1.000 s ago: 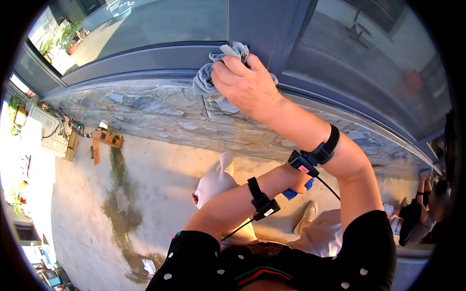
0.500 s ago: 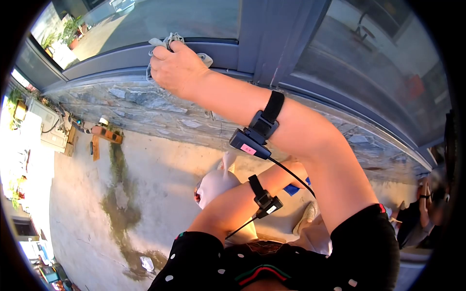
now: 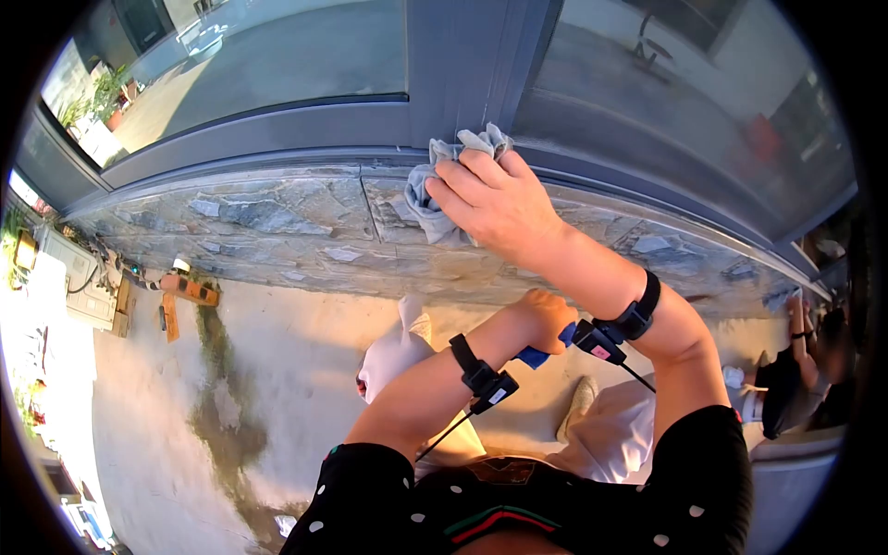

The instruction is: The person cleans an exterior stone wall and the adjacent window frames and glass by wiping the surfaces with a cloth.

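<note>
My right hand (image 3: 504, 203) is closed on a crumpled grey cleaning rag (image 3: 427, 205). It presses the rag against the lower edge of the grey window frame (image 3: 462, 83), just above the stone-faced wall. Below, close to my body, my left hand (image 3: 546, 316) curls around a blue object (image 3: 532, 357). Only small parts of that object show, so its kind is unclear. Each forearm carries a black strap with a small cabled device.
Glass panes (image 3: 305, 55) flank the frame's upright. The stone wall (image 3: 277, 222) runs beneath it. On the concrete floor lie orange-brown pieces (image 3: 191, 289) and a white scrap (image 3: 286, 525). Another person (image 3: 795, 370) is at the far right.
My right hand has moved right along the frame with the rag, to the foot of the upright. More of my left hand and the blue object now shows.
</note>
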A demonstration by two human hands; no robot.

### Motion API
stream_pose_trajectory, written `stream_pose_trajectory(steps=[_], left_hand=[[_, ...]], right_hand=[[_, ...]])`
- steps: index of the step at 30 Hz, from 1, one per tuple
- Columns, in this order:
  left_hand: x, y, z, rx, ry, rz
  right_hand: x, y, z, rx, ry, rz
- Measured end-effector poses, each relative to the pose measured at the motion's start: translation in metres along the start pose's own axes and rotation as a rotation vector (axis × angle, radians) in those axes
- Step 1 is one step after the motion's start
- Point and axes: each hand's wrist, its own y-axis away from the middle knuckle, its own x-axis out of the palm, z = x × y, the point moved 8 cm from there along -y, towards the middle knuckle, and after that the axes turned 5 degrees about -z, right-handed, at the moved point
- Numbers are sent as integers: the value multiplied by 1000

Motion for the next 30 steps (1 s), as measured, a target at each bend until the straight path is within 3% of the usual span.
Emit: stream_pose_trajectory(steps=[5,7,12,13,16,18,20,23,24,25,27,30], left_hand=[[1,-1,-9,-69,-140,238],[5,-1,-6,-27,-123,170],[3,-5,-7,-25,-118,147],[2,-6,-7,-52,-134,191],[11,-7,-3,-85,-141,239],[19,-5,2,-86,-130,239],[13,-4,-3,29,-111,64],[-5,5,-2,-88,140,23],[-17,10,-9,-11,94,-112],[-21,14,-7,-10,98,-114],[-38,20,-7,21,437,-209],[10,-2,15,141,107,-148]], right_hand=[[-11,2,-29,-45,97,-12],[-19,-19,-53,-27,123,-42],[-79,-81,-91,-36,389,-490],[-97,-96,-99,70,210,-446],[-100,-102,-96,106,295,-506],[-62,-84,-86,100,324,-453],[-26,-61,-54,31,268,-291],[31,-11,-7,-69,187,-14],[32,-7,-4,-69,188,-12],[32,-4,-5,-36,139,-2],[25,-1,-6,1,95,8],[7,13,-12,20,38,98]])
